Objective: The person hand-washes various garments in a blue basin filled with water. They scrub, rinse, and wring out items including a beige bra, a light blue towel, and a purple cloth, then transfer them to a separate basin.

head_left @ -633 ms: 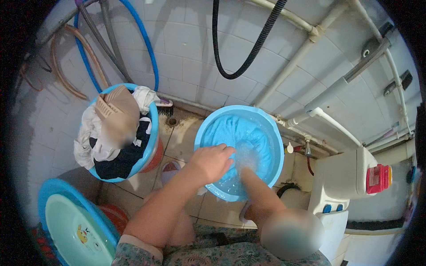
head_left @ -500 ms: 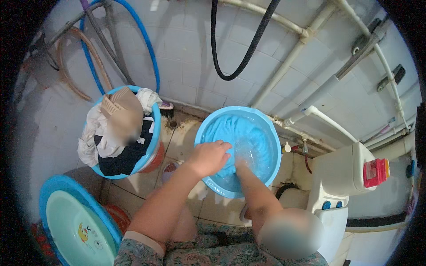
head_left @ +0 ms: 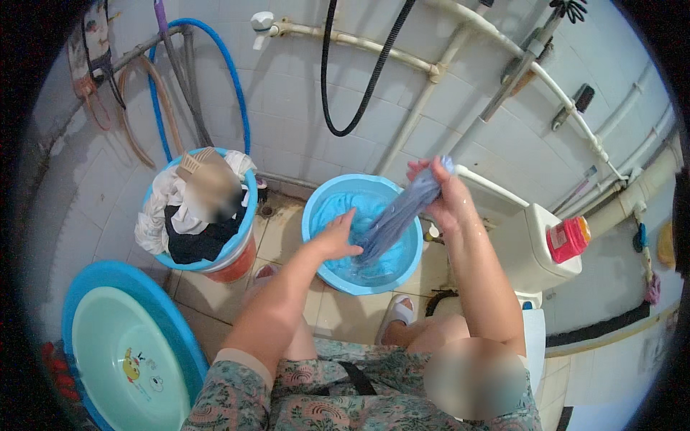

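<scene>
Above the light blue basin [head_left: 381, 286] on the tiled floor [head_left: 359, 316], a wet-looking grey-blue cloth [head_left: 399, 219] hangs slantwise from the person's right hand [head_left: 449, 197], which is raised beyond the basin's right rim with its grip closed around the gathered upper end. The cloth's lower end reaches down into the basin, over a brighter blue cloth [head_left: 332, 213] that lies there in water. At the basin's left side is the left hand [head_left: 336, 237], its grip open, thumb and fingers spread apart and holding nothing; the thumb is right beside the lower part of the grey-blue cloth, and I cannot tell whether they touch. To the left of the basin, a blue tub [head_left: 252, 212] sits in or on a red bucket [head_left: 241, 263], heaped with white cloth [head_left: 164, 194] and black cloth [head_left: 198, 243], and a beige item [head_left: 198, 167] with a slotted edge lies on top, partly blurred. Nearer the person, at lower left, a mint-green basin [head_left: 108, 323] leans within a larger blue basin [head_left: 118, 273]. On the right, a red container [head_left: 566, 241] stands on a cream toilet cistern [head_left: 528, 248]. A black ribbed hose [head_left: 368, 97] loops down in front of the tiled wall [head_left: 287, 108].
</scene>
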The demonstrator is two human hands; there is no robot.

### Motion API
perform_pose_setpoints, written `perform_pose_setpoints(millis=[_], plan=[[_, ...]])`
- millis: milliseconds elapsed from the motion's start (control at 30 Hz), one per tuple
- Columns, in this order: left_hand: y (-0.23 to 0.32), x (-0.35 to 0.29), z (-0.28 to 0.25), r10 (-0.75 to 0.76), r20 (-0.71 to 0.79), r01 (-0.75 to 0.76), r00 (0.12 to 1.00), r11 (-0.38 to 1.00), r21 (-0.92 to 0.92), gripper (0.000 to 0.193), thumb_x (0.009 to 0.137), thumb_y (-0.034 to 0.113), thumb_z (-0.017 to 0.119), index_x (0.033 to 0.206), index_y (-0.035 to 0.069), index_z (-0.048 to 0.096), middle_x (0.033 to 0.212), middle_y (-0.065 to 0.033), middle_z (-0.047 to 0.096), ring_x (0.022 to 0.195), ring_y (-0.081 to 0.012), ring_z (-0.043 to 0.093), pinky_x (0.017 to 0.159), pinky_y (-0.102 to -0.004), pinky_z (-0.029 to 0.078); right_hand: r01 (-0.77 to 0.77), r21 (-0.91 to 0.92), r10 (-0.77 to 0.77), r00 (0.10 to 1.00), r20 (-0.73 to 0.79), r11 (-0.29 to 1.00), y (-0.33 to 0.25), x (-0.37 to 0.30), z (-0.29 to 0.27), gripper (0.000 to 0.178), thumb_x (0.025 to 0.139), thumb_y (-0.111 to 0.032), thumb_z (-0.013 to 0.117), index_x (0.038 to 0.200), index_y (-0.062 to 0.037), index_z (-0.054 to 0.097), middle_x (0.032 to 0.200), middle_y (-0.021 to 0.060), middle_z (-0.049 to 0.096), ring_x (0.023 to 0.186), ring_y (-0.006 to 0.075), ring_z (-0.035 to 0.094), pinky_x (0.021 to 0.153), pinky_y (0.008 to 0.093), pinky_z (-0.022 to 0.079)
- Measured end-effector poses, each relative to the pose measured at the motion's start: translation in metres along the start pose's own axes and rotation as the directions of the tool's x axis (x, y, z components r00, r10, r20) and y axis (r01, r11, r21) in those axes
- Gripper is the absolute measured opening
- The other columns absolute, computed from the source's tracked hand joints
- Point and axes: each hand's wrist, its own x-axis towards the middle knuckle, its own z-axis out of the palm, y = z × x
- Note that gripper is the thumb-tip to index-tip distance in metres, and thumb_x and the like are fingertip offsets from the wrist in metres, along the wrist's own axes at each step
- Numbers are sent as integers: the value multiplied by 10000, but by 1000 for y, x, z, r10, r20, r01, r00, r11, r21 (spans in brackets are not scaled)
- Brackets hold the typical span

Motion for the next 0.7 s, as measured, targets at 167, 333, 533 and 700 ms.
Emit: perform_pose_setpoints(millis=[167, 333, 533, 700], plan=[[35, 3, 31, -39, -104, 25, 994, 992, -127, 1226, 568, 408, 765, 1394, 131, -98, 1432, -175, 132, 1311, -402, 124, 1040, -529, 177, 168, 75, -176, 977, 119, 983, -66, -47, 72, 321, 904, -284, 476, 1025, 9, 522, 1179, 215, 517, 1119, 329, 477, 948, 437, 380], [40, 26, 25, -51, -333, -152, 942, 817, -556, 860, 671, 296, 717, 1345, 89, 223, 1256, -146, 431, 1157, -320, 412, 935, -427, 363, 181, 241, -254, 914, 317, 954, -96, -86, 86, 352, 901, -287, 476, 1072, 21, 497, 1251, 225, 451, 1197, 350, 403, 1001, 475, 328], [41, 32, 1, -524, -183, -217, 831, -3, -976, 277, 850, 161, 520, 1093, 28, 515, 1017, -74, 575, 905, -184, 555, 783, -352, 460, 331, 226, -325, 944, -65, 916, -48, -50, -32, 334, 881, -287, 525, 1089, -29, 489, 1198, 161, 519, 1123, 277, 486, 950, 429, 378], [53, 26, -27, -379, -269, -369, 885, -221, -903, 280, 880, 237, 477, 1082, 51, 532, 1020, -74, 578, 923, -192, 560, 818, -366, 466, -156, 40, 161, 963, -215, 987, 70, -18, -116, 431, 828, -335, 601, 1147, -79, 466, 1224, 87, 470, 1147, 247, 397, 987, 508, 258]])
